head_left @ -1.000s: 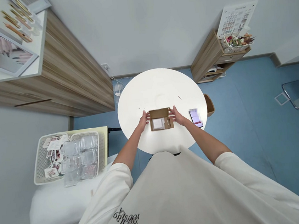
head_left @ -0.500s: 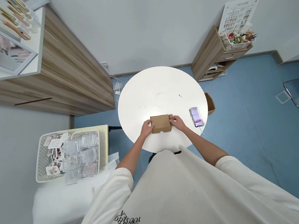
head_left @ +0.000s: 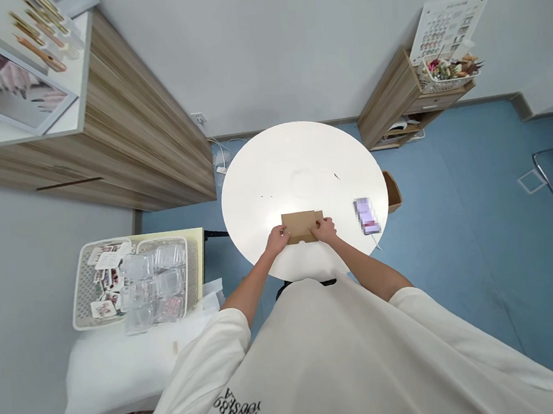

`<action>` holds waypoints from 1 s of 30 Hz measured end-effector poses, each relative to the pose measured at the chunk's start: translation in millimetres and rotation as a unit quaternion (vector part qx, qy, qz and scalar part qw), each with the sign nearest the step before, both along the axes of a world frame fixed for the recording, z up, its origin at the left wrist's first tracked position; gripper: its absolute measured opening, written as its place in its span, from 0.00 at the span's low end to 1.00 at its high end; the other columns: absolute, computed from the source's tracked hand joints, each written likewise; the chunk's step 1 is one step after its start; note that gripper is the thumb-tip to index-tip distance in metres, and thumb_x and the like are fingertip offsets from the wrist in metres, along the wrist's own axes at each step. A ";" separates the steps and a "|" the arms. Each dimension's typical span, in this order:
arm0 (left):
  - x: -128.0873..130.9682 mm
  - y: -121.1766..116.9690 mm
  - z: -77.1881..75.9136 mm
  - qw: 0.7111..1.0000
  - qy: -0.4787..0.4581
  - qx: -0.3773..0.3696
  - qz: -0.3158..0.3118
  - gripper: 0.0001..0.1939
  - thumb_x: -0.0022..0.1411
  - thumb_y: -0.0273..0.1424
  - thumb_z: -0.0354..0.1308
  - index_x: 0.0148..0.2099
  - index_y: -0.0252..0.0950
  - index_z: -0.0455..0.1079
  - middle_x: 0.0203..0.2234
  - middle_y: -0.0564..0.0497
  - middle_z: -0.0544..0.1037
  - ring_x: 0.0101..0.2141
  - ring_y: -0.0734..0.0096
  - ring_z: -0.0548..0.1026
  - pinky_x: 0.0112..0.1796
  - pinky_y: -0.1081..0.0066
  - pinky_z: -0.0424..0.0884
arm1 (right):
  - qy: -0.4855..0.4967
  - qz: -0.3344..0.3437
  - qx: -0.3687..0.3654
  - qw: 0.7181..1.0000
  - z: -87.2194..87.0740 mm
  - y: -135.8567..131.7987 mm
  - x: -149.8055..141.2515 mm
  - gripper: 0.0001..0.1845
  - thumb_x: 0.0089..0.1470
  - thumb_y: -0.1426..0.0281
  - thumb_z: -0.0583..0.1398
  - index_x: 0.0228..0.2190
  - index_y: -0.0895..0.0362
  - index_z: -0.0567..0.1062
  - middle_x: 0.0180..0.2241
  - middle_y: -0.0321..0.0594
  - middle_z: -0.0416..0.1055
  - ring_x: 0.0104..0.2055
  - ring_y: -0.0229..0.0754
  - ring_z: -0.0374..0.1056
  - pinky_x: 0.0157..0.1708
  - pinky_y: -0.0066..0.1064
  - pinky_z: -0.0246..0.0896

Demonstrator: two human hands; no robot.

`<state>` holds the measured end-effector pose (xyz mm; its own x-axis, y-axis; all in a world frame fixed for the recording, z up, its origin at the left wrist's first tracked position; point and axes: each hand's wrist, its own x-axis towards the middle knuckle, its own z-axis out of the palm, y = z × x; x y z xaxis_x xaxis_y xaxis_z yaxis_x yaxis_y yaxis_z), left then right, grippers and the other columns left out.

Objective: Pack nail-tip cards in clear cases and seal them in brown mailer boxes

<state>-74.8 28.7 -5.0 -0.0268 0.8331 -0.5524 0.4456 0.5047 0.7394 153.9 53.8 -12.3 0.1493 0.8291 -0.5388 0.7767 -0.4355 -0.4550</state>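
Observation:
A small brown cardboard box [head_left: 299,226] lies flat near the front edge of the round white table [head_left: 296,165], with its lid closed. My left hand [head_left: 277,240] grips the box's left side and my right hand [head_left: 323,230] presses on its right end. The hands partly hide the box's front corners. To the right of my right hand, apart from it, lies a smartphone [head_left: 367,216] with a pixelated screen and a thin cable running from it.
At left stands a white basket [head_left: 81,300] holding clear plastic packets [head_left: 156,282] and printed cards. A wood-fronted counter [head_left: 149,128] runs along the upper left. A cardboard carton [head_left: 392,191] stands on the blue floor beyond the table's right edge.
The box, open one second ago with a clear packet inside, now has its lid shut. My hands have moved from its sides onto its top and closer together.

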 end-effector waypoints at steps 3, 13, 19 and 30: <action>0.5 0.7 -1.3 1.000 0.011 0.011 -0.020 0.22 0.60 0.34 0.60 0.57 0.36 0.72 0.60 0.40 0.71 0.55 0.57 0.75 0.53 0.64 0.70 | -0.009 0.019 0.013 1.000 3.5 1.0 -3.2 0.18 0.53 0.65 0.62 0.47 0.55 0.76 0.54 0.52 0.61 0.55 0.56 0.66 0.52 0.47 0.68; -1.8 -5.8 5.3 0.998 0.018 0.043 -0.051 0.27 0.59 0.31 0.60 0.62 0.37 0.69 0.61 0.41 0.70 0.58 0.55 0.71 0.57 0.62 0.67 | 0.023 0.107 0.064 0.992 20.1 -10.6 -10.6 0.33 0.55 0.75 0.55 0.63 0.56 0.63 0.60 0.50 0.64 0.59 0.52 0.64 0.58 0.40 0.63; 0.3 -10.2 1.5 0.995 0.044 0.050 -0.079 0.30 0.59 0.28 0.60 0.63 0.35 0.67 0.59 0.40 0.69 0.59 0.55 0.69 0.60 0.63 0.65 | 0.042 0.158 0.070 0.984 11.7 -21.7 2.3 0.38 0.54 0.73 0.58 0.66 0.55 0.60 0.66 0.49 0.59 0.64 0.53 0.60 0.60 0.42 0.60; 0.5 2.3 15.2 0.987 0.029 0.151 -0.042 0.28 0.57 0.29 0.63 0.60 0.39 0.66 0.60 0.41 0.65 0.58 0.55 0.68 0.58 0.58 0.66 | 0.139 0.111 0.164 0.970 30.2 -11.0 9.5 0.25 0.59 0.64 0.57 0.57 0.54 0.72 0.60 0.47 0.67 0.59 0.52 0.65 0.60 0.46 0.62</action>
